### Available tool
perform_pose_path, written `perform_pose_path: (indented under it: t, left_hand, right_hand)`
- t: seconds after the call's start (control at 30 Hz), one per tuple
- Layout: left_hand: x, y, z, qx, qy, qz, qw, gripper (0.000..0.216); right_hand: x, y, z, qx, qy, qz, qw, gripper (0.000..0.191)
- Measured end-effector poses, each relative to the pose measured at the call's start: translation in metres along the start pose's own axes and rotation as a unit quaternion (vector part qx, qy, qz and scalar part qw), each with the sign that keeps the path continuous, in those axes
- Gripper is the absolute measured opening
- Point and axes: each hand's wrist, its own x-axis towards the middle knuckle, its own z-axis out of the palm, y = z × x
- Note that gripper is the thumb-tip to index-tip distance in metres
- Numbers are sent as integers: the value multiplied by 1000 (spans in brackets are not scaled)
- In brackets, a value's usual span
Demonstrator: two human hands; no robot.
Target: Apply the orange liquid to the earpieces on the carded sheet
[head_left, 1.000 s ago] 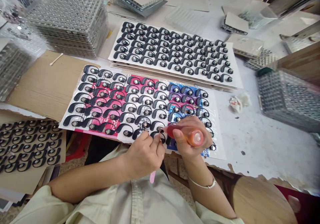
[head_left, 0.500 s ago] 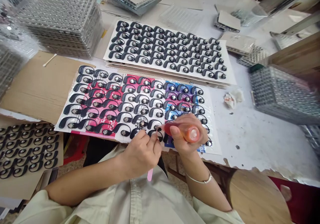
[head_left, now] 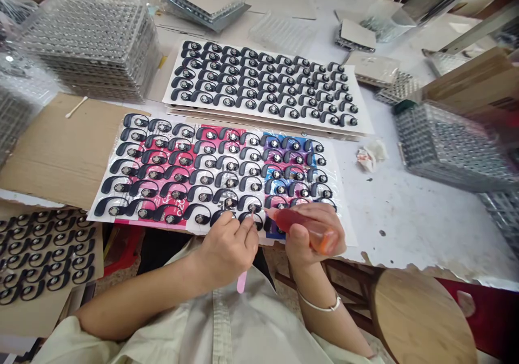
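Note:
My left hand [head_left: 231, 245] is closed around a thin tool with a pink flat handle end [head_left: 242, 282]; its kind is mostly hidden by my fingers. The tool's tip points at a black curved hook-shaped piece with a round metallic centre [head_left: 252, 207] in the near rows of the sheet. Wrapped in my right hand [head_left: 314, 239] is a red squeeze bottle [head_left: 298, 224], tilted, its narrow nozzle pointing left, close to the tool's tip. Rows of the same black pieces cover the plastic-wrapped printed sheet [head_left: 345, 229] under both hands.
Behind lies a white board [head_left: 360, 120] with more black pieces. Stacked clear trays [head_left: 93, 45] stand at the back left, others [head_left: 454, 142] at the right. A cotton swab [head_left: 76, 107] rests on cardboard [head_left: 52, 153]. Crumpled tissue [head_left: 370, 157] sits right of the sheet.
My right hand has drawn the bottle slightly right and down, away from the tool's tip, and the bottle lies flatter. My left hand stays nearly in place. The view has shifted a little.

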Motion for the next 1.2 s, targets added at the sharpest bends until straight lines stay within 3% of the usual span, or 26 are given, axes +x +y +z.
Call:
perform_pose_path:
  t: [0.6, 0.9, 1.2]
  left_hand:
    - [-3, 0, 4, -7, -2, -15, 1000, 6]
    - [-5, 0, 2, -12, -14, -14, 1000, 4]
    - [-4, -1, 2, -21, -14, -11, 1000, 5]
  right_hand:
    - [1, 2, 5, -43, -57, -24, 997, 25]
    - [1, 2, 3, -47, -49, -57, 996, 33]
    - [-1, -1, 0, -66, -46, -50, 996, 29]
